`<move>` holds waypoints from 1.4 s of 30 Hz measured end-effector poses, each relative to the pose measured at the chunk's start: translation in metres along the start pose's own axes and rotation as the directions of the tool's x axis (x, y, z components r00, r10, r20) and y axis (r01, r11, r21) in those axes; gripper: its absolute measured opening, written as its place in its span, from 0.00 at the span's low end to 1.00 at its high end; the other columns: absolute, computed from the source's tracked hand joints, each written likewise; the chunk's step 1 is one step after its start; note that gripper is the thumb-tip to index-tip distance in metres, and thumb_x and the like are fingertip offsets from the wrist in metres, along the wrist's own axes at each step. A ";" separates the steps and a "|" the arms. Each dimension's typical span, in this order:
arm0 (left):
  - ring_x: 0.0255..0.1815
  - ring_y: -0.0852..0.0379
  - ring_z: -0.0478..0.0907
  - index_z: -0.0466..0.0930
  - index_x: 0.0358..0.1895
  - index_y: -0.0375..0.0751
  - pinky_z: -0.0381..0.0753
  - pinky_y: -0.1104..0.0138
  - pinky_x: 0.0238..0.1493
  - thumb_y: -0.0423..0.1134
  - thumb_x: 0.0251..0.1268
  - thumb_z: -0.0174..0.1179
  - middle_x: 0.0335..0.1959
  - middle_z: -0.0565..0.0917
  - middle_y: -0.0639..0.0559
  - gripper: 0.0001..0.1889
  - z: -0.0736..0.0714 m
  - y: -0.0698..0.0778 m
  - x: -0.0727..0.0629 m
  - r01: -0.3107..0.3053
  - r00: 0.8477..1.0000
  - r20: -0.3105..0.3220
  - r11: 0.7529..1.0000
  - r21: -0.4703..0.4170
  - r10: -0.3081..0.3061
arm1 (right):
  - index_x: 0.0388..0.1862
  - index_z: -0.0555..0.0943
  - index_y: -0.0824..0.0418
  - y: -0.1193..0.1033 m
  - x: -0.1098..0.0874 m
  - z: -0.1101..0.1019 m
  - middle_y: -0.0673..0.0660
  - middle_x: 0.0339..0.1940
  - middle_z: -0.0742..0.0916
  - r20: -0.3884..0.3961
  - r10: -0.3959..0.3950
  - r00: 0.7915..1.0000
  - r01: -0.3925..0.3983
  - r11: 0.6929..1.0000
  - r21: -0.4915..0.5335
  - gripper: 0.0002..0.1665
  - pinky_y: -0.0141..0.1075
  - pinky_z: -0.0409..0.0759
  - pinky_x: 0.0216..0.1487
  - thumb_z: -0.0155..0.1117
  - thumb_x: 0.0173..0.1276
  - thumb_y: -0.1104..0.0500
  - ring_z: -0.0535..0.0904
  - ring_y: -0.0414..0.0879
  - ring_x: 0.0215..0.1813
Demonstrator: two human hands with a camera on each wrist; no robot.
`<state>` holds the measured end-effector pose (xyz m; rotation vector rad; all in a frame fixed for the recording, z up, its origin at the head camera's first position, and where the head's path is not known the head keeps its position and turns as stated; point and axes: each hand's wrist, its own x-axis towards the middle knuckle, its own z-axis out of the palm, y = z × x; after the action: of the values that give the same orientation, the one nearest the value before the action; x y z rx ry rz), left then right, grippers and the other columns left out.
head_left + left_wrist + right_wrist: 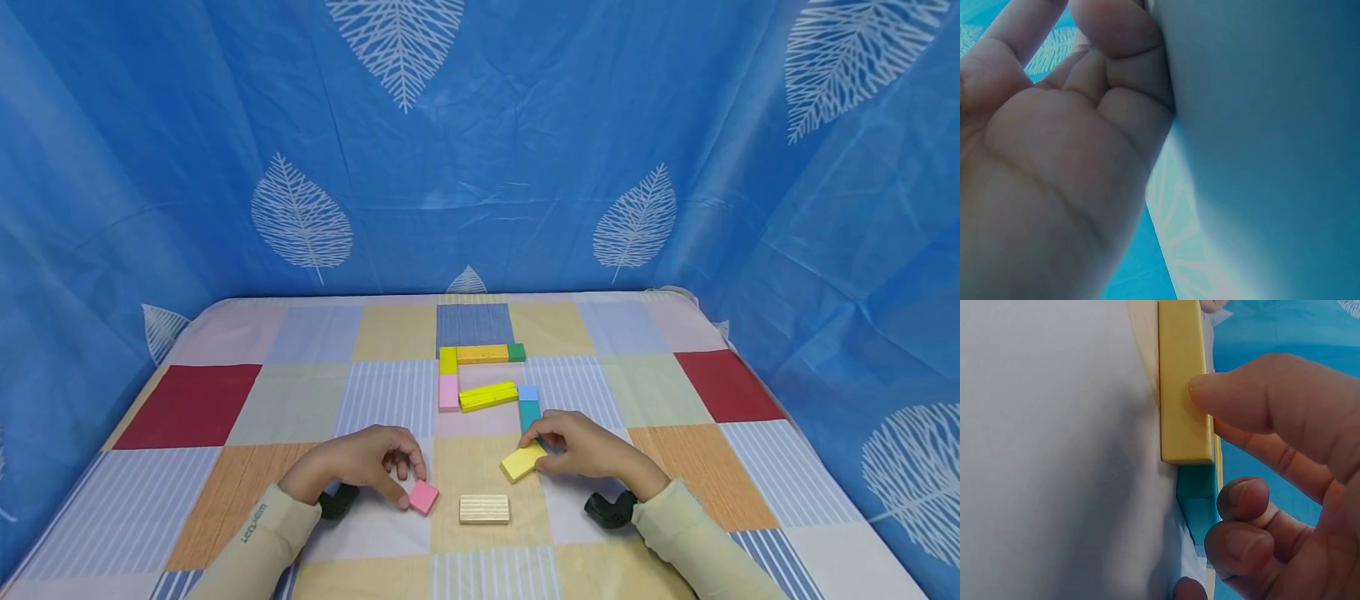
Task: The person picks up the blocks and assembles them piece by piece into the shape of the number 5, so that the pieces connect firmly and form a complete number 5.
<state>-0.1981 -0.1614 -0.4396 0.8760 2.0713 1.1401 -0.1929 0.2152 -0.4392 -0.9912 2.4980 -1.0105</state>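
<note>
On the near part of the table, my left hand (pixel 371 458) has its thumb and index finger at the edges of a small pink block (pixel 424 497). The left wrist view shows the palm (pixel 1054 162) and bent fingers, with that block out of sight. My right hand (pixel 588 446) pinches a yellow block (pixel 522 462) between thumb and index finger; its other fingers are loosely bent. In the right wrist view the thumb (pixel 1241 394) presses the yellow block's long side. Just beyond it lies a teal block (pixel 528 413). A pale wood-coloured block (pixel 483 509) lies between the hands.
Farther back, a lime-yellow block (pixel 447 360), an orange block (pixel 482 354), a green block (pixel 516 352) and a light pink block (pixel 448 392) form a corner. A bright yellow block (pixel 488 397) slants towards a light blue block (pixel 528 392). A patchwork cloth (pixel 300 408) covers the table.
</note>
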 end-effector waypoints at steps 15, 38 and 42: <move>0.34 0.63 0.74 0.90 0.42 0.39 0.70 0.72 0.35 0.29 0.56 0.81 0.36 0.79 0.56 0.12 0.001 -0.001 0.001 0.006 1.000 -0.004 1.000 0.018 -0.006 | 0.51 0.89 0.60 -0.001 0.000 0.001 0.47 0.31 0.76 -0.010 0.005 1.000 -0.005 1.000 -0.005 0.13 0.32 0.67 0.36 0.77 0.68 0.67 0.67 0.37 0.33; 0.35 0.64 0.74 0.90 0.41 0.38 0.71 0.72 0.36 0.29 0.55 0.81 0.37 0.79 0.56 0.12 -0.001 0.000 0.000 0.001 1.000 -0.003 1.000 0.022 -0.001 | 0.48 0.90 0.63 -0.012 0.003 0.017 0.52 0.41 0.88 -0.202 -0.187 0.961 0.192 0.981 0.004 0.10 0.41 0.78 0.44 0.73 0.70 0.70 0.78 0.50 0.42; 0.35 0.64 0.74 0.89 0.42 0.37 0.71 0.72 0.36 0.29 0.56 0.81 0.37 0.79 0.56 0.12 -0.001 0.001 0.000 -0.002 1.000 0.003 1.000 0.028 0.002 | 0.47 0.91 0.59 -0.020 0.005 0.025 0.49 0.46 0.89 -0.210 -0.194 0.958 0.195 0.981 -0.018 0.09 0.43 0.80 0.52 0.73 0.71 0.68 0.80 0.47 0.50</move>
<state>-0.1990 -0.1611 -0.4381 0.8930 2.0884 1.1132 -0.1747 0.1890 -0.4438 -1.2064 2.6041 -1.2362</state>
